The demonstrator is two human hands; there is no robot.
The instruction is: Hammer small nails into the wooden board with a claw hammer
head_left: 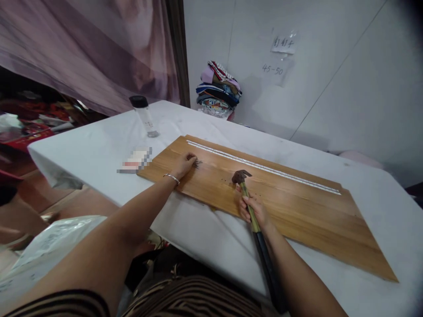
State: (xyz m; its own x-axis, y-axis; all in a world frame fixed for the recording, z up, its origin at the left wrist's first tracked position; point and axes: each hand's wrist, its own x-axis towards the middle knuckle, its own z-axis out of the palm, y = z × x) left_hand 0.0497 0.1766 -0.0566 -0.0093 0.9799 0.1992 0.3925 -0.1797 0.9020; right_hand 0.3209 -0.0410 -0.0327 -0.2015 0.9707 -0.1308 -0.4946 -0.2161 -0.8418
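My right hand [253, 208] is wrapped round the upper handle of a claw hammer [254, 215], just below its rusty head. The hammer's head is over the wooden board [297, 215], and its dark lower grip points back toward me. At the board's left part, my left hand [185, 164] has its fingers bent down at a small pile of nails [198, 164]. Whether a nail is pinched between those fingers is hidden. A few small dark marks or nail heads show on the board near the hammer head. Two white strips [264, 166] run along the board's far side.
A white-covered table [109, 136] carries the board. On its left side stand a clear bottle with a black lid [145, 116] and a blurred-out flat item [135, 159]. Folded clothes [218, 90] are stacked by the wall, where paper notes [283, 44] hang.
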